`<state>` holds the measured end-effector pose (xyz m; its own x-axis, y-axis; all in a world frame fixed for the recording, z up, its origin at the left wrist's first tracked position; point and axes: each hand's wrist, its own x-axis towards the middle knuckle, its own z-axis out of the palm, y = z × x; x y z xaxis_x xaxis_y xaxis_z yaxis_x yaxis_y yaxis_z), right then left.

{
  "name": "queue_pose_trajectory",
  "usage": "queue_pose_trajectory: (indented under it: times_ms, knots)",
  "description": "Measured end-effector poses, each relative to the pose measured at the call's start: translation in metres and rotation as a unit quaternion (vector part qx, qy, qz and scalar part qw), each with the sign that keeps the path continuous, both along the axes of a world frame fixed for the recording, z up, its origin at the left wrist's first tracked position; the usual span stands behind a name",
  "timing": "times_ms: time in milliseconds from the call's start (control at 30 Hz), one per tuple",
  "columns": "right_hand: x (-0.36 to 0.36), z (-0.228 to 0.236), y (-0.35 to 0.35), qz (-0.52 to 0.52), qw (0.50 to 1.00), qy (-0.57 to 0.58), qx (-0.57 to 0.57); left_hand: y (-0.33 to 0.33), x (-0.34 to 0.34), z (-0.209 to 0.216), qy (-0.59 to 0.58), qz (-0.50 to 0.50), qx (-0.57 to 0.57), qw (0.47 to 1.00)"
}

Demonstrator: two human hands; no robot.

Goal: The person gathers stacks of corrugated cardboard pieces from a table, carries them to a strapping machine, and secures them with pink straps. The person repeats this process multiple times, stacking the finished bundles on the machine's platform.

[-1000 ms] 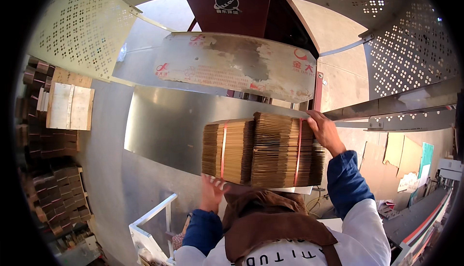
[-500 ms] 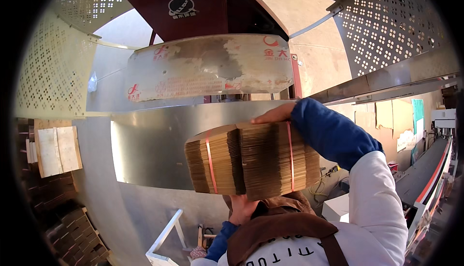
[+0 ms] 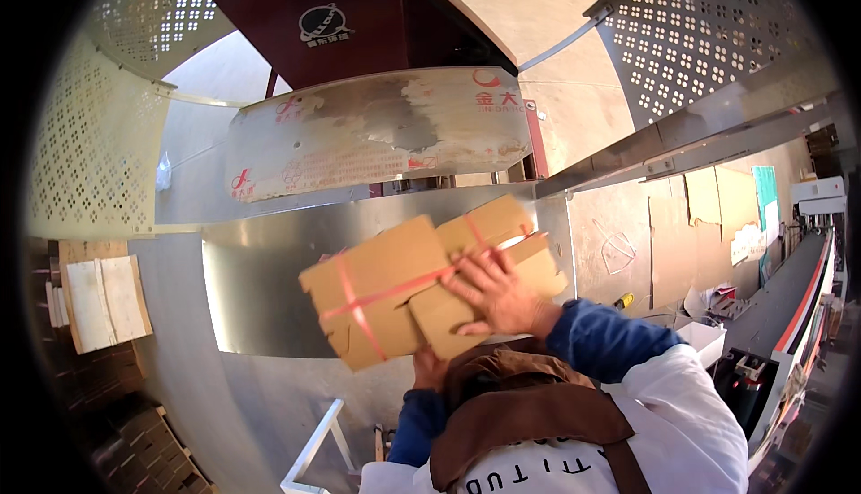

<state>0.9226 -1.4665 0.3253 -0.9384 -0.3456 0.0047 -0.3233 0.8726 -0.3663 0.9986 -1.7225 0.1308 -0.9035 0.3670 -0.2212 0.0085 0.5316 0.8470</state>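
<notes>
A bundle of flat folded cardboard pieces point(image 3: 395, 270), bound with crossing pink straps, lies slanted with its broad face up over the shiny metal table point(image 3: 260, 288). My right hand point(image 3: 495, 292) rests on top of its right part, fingers spread across the cardboard near the strap. At the near edge of the bundle, my left hand point(image 3: 430, 370) grips the border; its fingers are partly hidden beneath the cardboard. Both forearms wear blue sleeve covers.
Beyond the table stands a dark red machine point(image 3: 332, 9) with a worn, stained panel point(image 3: 377, 135) in front. Perforated metal guards point(image 3: 708, 36) flank it. Stacked cardboard point(image 3: 148, 449) lies at lower left, near a white metal frame point(image 3: 314, 440). A long conveyor point(image 3: 780, 306) runs along the right.
The bundle has tipped from showing its stacked edges to showing its flat face, and has turned. My right hand has come from its far edge onto its top; my left hand shifted slightly left.
</notes>
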Motion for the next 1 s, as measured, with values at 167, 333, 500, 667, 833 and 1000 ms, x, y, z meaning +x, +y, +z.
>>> queue_pose_trajectory:
  times_ms: [167,333,500,667,833,1000]
  knots:
    - [0.023,-0.022,-0.017,0.019,0.993,0.060,-0.097,-0.065,0.004,0.033,-0.270,0.246,0.237,0.900]
    - [0.037,0.008,0.049,-0.264,0.954,0.079,-0.122,-0.216,-0.076,0.056,-0.235,0.457,0.290,0.807]
    - [0.089,-0.020,0.068,-0.441,0.882,0.087,-0.142,-0.186,-0.201,0.144,-0.083,0.212,0.058,0.972]
    - [0.069,0.000,-0.014,-0.407,0.907,0.061,-0.085,-0.112,-0.270,0.183,0.080,-0.172,-0.125,0.974]
    - [0.009,0.023,-0.070,-0.372,0.924,0.085,-0.004,-0.022,-0.261,0.215,0.255,-0.370,-0.137,0.883]
    - [0.002,-0.027,-0.096,-0.372,0.924,-0.002,0.086,0.011,-0.231,0.176,0.251,-0.421,-0.196,0.850]
